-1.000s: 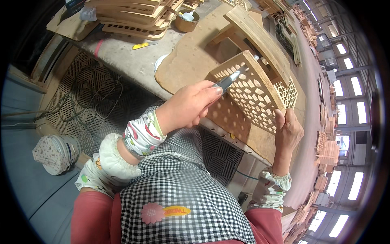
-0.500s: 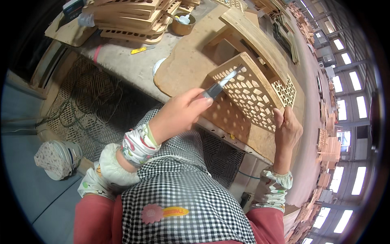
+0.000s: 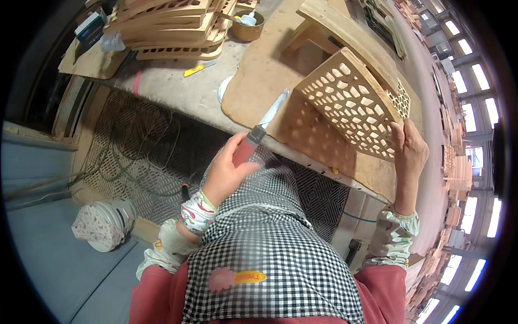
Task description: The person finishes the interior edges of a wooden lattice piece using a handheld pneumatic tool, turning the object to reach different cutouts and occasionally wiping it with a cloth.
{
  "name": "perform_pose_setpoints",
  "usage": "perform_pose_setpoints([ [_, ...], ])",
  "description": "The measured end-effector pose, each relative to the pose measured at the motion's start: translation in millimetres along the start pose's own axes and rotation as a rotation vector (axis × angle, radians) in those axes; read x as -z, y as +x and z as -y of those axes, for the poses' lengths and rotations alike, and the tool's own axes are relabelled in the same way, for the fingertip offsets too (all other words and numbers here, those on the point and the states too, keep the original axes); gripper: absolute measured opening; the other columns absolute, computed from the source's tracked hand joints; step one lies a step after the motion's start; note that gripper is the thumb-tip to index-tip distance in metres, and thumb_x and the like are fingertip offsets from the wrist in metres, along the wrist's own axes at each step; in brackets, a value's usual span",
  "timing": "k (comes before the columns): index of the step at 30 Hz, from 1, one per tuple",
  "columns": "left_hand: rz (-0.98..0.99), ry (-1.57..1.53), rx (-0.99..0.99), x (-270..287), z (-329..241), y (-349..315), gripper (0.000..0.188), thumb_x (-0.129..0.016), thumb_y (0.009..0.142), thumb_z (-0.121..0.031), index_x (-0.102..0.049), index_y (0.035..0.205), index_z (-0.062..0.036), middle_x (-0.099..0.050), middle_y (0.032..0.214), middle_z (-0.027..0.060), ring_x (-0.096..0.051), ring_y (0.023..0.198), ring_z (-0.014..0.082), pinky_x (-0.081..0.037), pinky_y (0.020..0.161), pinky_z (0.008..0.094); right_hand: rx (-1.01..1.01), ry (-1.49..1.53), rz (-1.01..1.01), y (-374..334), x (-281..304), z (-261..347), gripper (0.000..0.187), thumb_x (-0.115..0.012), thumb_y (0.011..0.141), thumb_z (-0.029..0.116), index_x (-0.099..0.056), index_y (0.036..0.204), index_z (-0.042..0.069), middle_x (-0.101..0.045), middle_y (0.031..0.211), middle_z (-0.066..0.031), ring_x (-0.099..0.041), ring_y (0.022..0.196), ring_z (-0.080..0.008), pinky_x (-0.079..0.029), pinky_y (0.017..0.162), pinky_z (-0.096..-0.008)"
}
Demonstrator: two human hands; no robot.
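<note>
Knife (image 3: pixel 257 135) is gripped by its handle in L hand (image 3: pixel 226 170); holey panel (image 3: pixel 356 107) is pinched at its R edge by R hand (image 3: pixel 410 150), tilted over brown board (image 3: pixel 251 81). It's prob. light & stiff, thin bits easily snapped, so best held by solid rim

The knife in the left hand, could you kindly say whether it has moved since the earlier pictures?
Yes: judged against the yellow cutter, the knife has moved leftward and is now wholly left of the perforated panel.
</note>
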State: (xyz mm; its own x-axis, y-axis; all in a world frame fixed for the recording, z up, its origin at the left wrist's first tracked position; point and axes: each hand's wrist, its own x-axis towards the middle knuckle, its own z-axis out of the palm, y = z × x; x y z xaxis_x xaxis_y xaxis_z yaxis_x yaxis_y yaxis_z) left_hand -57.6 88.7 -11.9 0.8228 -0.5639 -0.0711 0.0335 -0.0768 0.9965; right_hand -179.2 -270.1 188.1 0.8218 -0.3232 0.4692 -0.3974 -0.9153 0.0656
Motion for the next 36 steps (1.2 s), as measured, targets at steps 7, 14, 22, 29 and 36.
perform_pose_setpoints([
  [7,0.096,0.128,-0.084,-3.1,-43.3,7.0,0.085,-0.091,0.08,-0.021,-0.046,0.152,-0.0097,-0.07,0.123,0.0147,-0.071,0.108,0.0259,-0.056,0.095,0.0385,-0.046,-0.074,0.002,18.9,6.0,11.0,0.036,-0.064,0.107,0.042,-0.062,0.097,0.007,-0.067,0.077,-0.0144,-0.067,0.07,-0.0361,-0.05,0.065,-0.0443],
  [14,0.306,-0.008,0.029,-27.0,-55.3,23.8,0.086,-0.088,0.082,-0.018,-0.043,0.155,-0.0081,-0.066,0.138,0.0166,-0.067,0.123,0.0277,-0.052,0.105,0.0384,-0.076,-0.007,-0.09,30.2,-8.1,11.5,0.023,-0.064,0.106,0.032,-0.068,0.12,0.013,-0.076,0.101,-0.0089,-0.074,0.084,-0.0277,-0.055,0.071,-0.0398],
  [22,0.179,0.118,0.175,-46.3,29.3,4.0,0.075,-0.084,0.083,-0.009,-0.046,0.147,-0.0011,-0.069,0.128,0.0132,-0.069,0.108,0.0205,-0.055,0.096,0.0352,0.061,-0.045,-0.293,37.1,-19.3,-2.6,0.023,-0.067,0.103,0.034,-0.068,0.108,0.011,-0.072,0.091,-0.0075,-0.07,0.077,-0.0291,-0.053,0.067,-0.0393],
  [29,-0.206,0.728,-0.199,-36.0,48.8,-2.7,0.031,-0.063,0.103,-0.018,-0.063,0.129,-0.0011,-0.07,0.116,0.0228,-0.068,0.104,0.0427,-0.054,0.09,0.0488,0.068,-0.036,-0.324,36.5,-23.1,-11.3,0.025,-0.069,0.101,0.036,-0.068,0.107,0.012,-0.072,0.09,-0.0072,-0.069,0.073,-0.0275,-0.053,0.064,-0.038],
  [36,-0.162,0.675,0.01,-18.9,82.6,-11.5,0.051,-0.065,0.102,-0.023,-0.049,0.143,0.0037,-0.062,0.129,0.0318,-0.062,0.116,0.0487,-0.049,0.1,0.0529,0.093,-0.068,-0.369,34.1,-24.9,-13.9,0.024,-0.067,0.102,0.036,-0.069,0.109,0.014,-0.074,0.094,-0.0057,-0.071,0.077,-0.028,-0.054,0.065,-0.0375],
])
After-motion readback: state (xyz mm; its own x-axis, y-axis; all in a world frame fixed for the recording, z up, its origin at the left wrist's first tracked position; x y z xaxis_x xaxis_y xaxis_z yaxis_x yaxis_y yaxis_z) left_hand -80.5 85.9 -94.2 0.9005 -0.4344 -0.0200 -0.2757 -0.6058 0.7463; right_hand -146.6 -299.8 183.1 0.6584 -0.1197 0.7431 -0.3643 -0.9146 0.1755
